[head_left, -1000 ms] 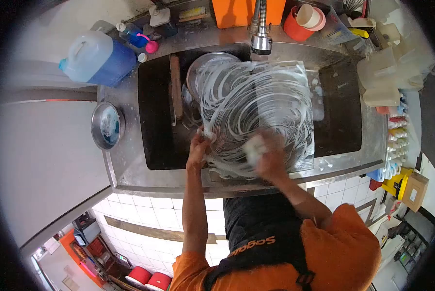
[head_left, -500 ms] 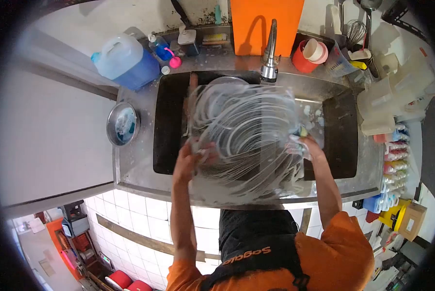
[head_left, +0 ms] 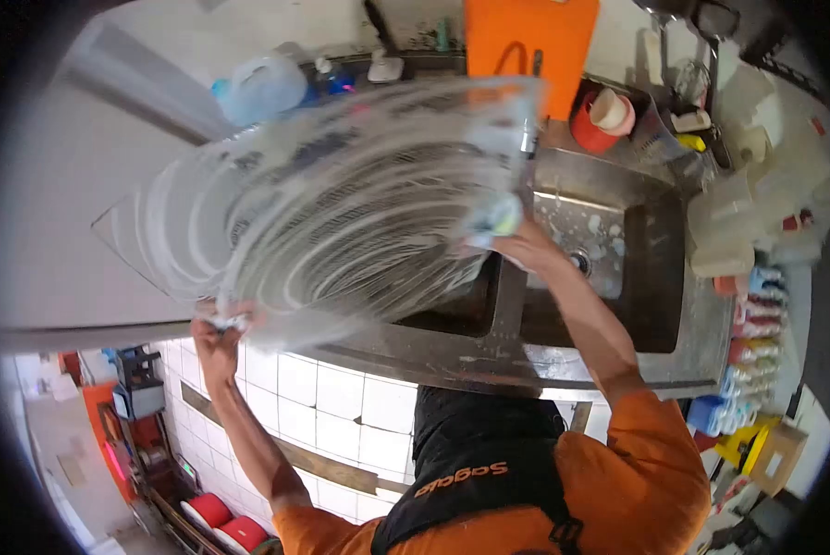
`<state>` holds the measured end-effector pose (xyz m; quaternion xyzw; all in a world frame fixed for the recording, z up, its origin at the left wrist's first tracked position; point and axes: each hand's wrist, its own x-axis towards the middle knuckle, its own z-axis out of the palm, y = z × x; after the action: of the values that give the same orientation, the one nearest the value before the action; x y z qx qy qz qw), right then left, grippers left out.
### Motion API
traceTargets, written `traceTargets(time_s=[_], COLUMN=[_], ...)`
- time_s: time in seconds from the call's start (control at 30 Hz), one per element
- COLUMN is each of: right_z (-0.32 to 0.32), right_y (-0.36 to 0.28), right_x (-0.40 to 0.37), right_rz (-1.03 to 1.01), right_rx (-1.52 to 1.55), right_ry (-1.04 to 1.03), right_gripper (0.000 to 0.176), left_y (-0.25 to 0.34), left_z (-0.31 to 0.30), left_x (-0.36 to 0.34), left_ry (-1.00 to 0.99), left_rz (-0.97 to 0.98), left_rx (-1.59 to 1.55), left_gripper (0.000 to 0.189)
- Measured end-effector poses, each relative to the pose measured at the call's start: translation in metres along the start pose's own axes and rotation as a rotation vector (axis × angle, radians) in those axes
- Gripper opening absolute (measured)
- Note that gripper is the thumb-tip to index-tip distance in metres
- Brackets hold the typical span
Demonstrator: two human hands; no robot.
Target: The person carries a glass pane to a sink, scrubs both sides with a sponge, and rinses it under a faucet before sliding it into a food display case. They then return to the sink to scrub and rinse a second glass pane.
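Note:
A large clear sheet point(head_left: 359, 203), streaked with white soap suds in curved strokes, is held tilted over the left part of the sink and counter. My left hand point(head_left: 219, 335) is closed on its lower left edge, with suds on the fingers. Near the sheet's right side, my right hand point(head_left: 524, 246) is closed around a sponge point(head_left: 500, 218), greenish and foamy, pressed to the sheet or very close to it. Motion blur softens the sponge and the far edge. The faucet and much of the left basin are hidden behind the sheet.
Right of the sheet lies the sink's right basin point(head_left: 651, 305), with suds near the drain. Behind stand an orange board point(head_left: 563, 46), a red container point(head_left: 592, 128) and a jug point(head_left: 265, 88). Clear plastic pitchers point(head_left: 725, 217) line the right side.
The sheet has moved left and up from over the sink and is turned and tilted. My left hand has gone left and down with it; my right hand has moved left and up with the sponge.

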<state>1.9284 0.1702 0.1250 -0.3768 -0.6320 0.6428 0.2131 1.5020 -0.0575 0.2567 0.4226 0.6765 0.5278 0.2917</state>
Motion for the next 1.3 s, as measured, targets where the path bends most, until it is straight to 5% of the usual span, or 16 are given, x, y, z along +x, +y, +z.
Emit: traceTargets(time_s=[0.13,0.2,0.33,0.4,0.57,0.63,0.67,0.77,0.8,0.83,0.9,1.03,1.1,1.13,1.2,1.3], right_z=[-0.036,-0.048,-0.096,-0.11,-0.127,-0.117,-0.118,-0.11,-0.117,-0.12,-0.125,-0.126,-0.124,-0.126,-0.132,-0.126], right_y=[-0.032,-0.03,0.043,0.061,0.104,0.118,0.13,0.124,0.142,0.138,0.131,0.147,0.163,0.169,0.178,0.161], right_x=[-0.069,-0.103,-0.127,-0.151,-0.179,-0.188,-0.187,-0.182,-0.183,-0.181,-0.178,-0.171,-0.169,-0.167,-0.164,-0.157], right_rz=[-0.287,-0.223,-0.554,-0.517,-0.439,-0.172,-0.178,-0.09,-0.122,-0.112,-0.384,-0.301,0.247,0.253,-0.248,-0.238], right_rx=[-0.186,0.122,0.425,0.378,-0.185,0.055,-0.026,0.172,0.061,0.06,-0.802,-0.759,0.502,0.507,-0.976,-0.968], right_ry=[0.196,0.194,0.007,0.147,0.269,0.274,0.322,0.379,0.365,0.362,0.255,0.237,0.325,0.33,0.217,0.211], right_gripper=[0.027,0.024,0.026,0.021,0.033,0.046,0.031,0.033,0.034,0.034,0.035,0.037,0.04,0.04,0.044,0.045], left_y=[-0.014,-0.019,-0.067,-0.133,-0.105,-0.117,-0.159,-0.176,-0.179,-0.181,-0.187,-0.187,-0.187,-0.188,-0.19,-0.198], left_z=[0.018,0.046,0.135,0.168,0.236,0.253,0.26,0.271,0.27,0.272,0.275,0.279,0.277,0.278,0.278,0.28], left_x=[0.016,0.033,0.081,0.105,0.067,0.053,0.051,0.05,0.038,0.04,0.042,0.042,0.052,0.055,0.057,0.06], left_ry=[-0.198,-0.311,-0.803,-0.876,-0.693,-0.711,-0.742,-0.693,-0.751,-0.75,-0.731,-0.726,-0.741,-0.748,-0.739,-0.75], left_rz=[0.235,0.373,0.61,0.82,0.723,0.4,0.107,0.568,0.138,0.127,0.445,0.286,0.5,0.495,0.508,0.505], left_rx=[0.243,0.38,-0.264,0.147,0.097,-0.126,-0.342,-0.024,-0.194,-0.199,-0.048,-0.165,0.013,0.012,0.105,0.245], left_gripper=[0.043,0.044,0.037,0.042,0.06,0.076,0.093,0.102,0.103,0.103,0.1,0.098,0.097,0.097,0.096,0.083])
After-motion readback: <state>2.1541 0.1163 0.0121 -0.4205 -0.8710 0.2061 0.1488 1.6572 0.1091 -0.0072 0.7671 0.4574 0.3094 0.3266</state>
